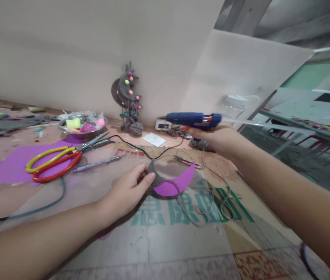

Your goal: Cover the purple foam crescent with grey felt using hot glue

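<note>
My left hand [132,184] pinches the grey tip of a crescent-shaped felt piece [172,182], purple on one side and grey on the other, which lies on a printed cardboard sheet [182,229]. My right hand [214,138] is raised behind it and grips a blue hot glue gun [192,119], held sideways with its nozzle pointing left and a clear glue stick [258,124] jutting out to the right. The gun's black cord [136,147] trails over the table. Grey yarn [208,206] loops beside the crescent.
Yellow-handled scissors and red-handled scissors [57,163] lie on a purple felt sheet [10,165] at left, a pen [97,164] beside them. A metal bowl [81,126] of coloured pompoms, a finished grey moon ornament [128,97] against the wall, small snips [186,161] and a yarn ball [136,128] stand behind.
</note>
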Action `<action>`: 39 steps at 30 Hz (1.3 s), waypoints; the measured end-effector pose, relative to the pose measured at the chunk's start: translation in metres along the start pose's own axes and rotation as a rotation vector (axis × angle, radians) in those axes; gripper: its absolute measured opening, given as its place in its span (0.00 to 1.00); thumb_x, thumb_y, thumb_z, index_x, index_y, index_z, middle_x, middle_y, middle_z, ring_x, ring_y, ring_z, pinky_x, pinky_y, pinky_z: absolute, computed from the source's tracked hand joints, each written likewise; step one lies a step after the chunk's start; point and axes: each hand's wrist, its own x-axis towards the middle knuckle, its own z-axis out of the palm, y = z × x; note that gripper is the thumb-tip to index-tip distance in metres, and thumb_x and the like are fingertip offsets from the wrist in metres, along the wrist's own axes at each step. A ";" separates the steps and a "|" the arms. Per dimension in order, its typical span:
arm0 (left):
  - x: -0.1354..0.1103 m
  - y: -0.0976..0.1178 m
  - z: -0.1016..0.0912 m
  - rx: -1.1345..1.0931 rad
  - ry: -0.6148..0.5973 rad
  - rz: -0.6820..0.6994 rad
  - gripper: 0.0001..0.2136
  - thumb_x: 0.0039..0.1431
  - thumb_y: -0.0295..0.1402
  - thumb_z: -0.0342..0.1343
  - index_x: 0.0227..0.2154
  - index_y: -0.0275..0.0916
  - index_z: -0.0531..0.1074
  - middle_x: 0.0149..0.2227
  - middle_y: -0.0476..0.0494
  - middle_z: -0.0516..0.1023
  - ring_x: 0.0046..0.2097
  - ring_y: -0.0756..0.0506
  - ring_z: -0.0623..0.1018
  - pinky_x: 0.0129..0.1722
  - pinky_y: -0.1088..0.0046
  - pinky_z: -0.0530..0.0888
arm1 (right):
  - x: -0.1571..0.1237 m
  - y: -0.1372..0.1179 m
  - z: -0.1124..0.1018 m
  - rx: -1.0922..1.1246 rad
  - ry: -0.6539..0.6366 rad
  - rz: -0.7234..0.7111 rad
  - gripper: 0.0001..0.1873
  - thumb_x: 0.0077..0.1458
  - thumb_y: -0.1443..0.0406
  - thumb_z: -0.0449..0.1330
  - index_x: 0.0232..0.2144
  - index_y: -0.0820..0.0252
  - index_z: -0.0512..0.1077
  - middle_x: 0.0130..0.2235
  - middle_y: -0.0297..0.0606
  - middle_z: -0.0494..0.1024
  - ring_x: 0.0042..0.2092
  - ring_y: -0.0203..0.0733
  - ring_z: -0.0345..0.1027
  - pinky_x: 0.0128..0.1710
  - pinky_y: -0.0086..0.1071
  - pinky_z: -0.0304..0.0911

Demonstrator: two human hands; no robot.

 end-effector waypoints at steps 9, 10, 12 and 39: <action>0.003 -0.003 0.000 -0.091 -0.038 -0.013 0.10 0.61 0.40 0.47 0.31 0.38 0.66 0.23 0.53 0.65 0.26 0.50 0.64 0.26 0.75 0.62 | 0.069 0.057 0.055 -0.303 -0.097 0.084 0.12 0.53 0.62 0.61 0.35 0.67 0.72 0.29 0.36 0.74 0.32 0.36 0.68 0.31 0.29 0.64; 0.004 -0.004 0.000 -0.109 -0.047 -0.019 0.10 0.61 0.40 0.46 0.32 0.38 0.66 0.23 0.53 0.64 0.26 0.50 0.64 0.26 0.76 0.61 | 0.072 0.063 0.060 -0.318 -0.105 0.098 0.12 0.54 0.62 0.60 0.35 0.67 0.72 0.31 0.36 0.74 0.32 0.36 0.68 0.32 0.30 0.65; 0.005 -0.004 0.000 -0.139 -0.061 -0.026 0.10 0.62 0.39 0.46 0.33 0.39 0.66 0.22 0.55 0.62 0.25 0.51 0.63 0.26 0.76 0.61 | 0.075 0.071 0.067 -0.347 -0.130 0.121 0.12 0.57 0.61 0.58 0.37 0.67 0.70 0.35 0.36 0.74 0.34 0.36 0.69 0.33 0.32 0.67; 0.002 0.001 -0.001 -0.141 0.011 -0.037 0.08 0.62 0.37 0.46 0.31 0.39 0.63 0.22 0.55 0.63 0.24 0.52 0.63 0.24 0.78 0.61 | -0.109 0.003 0.037 0.368 -0.619 0.426 0.19 0.53 0.50 0.56 0.36 0.53 0.53 0.21 0.24 0.67 0.15 0.30 0.57 0.12 0.23 0.53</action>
